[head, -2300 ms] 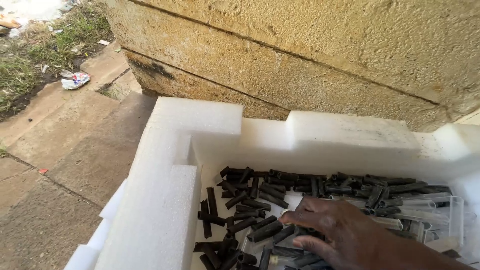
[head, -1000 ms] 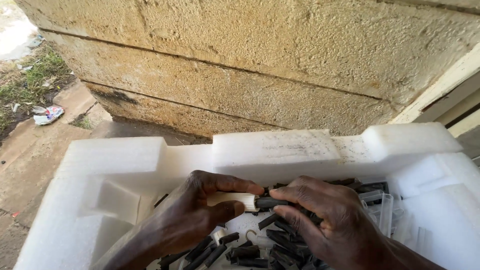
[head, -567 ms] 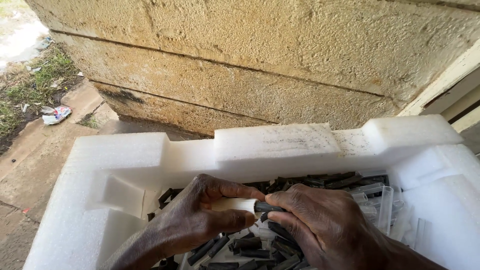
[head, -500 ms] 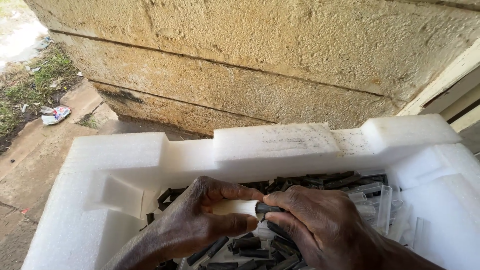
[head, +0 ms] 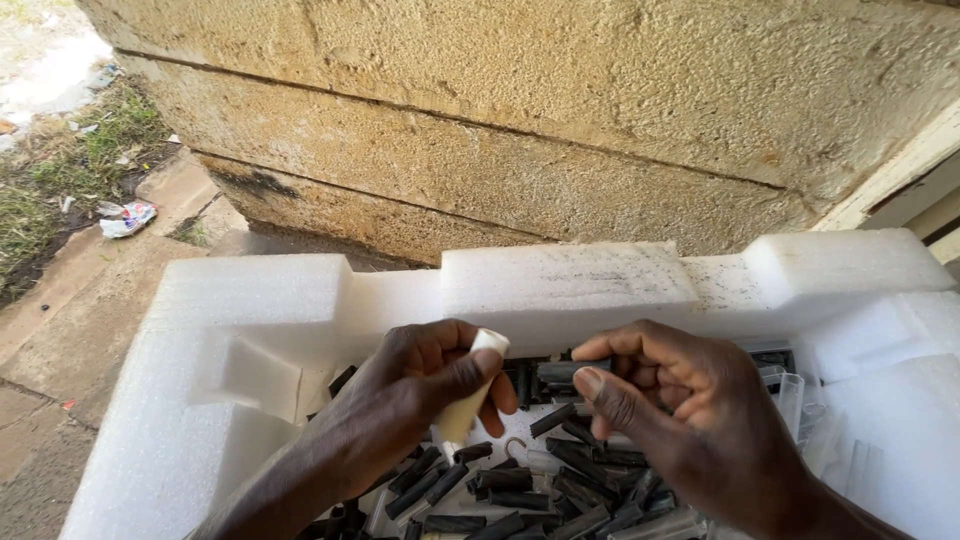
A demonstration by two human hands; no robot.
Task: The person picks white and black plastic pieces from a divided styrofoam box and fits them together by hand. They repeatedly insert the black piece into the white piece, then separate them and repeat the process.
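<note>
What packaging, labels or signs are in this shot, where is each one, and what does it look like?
White foam packing tray: centre foreground against a stone wall, blocky moulded walls, holding small black tubes.
Crumpled wrapper: on the ground at far left, white with red and blue.
No signs or screens.

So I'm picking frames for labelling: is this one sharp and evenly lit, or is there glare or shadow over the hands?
Head view: sharp, no motion blur; even shade on the left hand, right hand and black pieces; white foam box bright, not blown out; sunlit ground top left nearly washed out.
</note>
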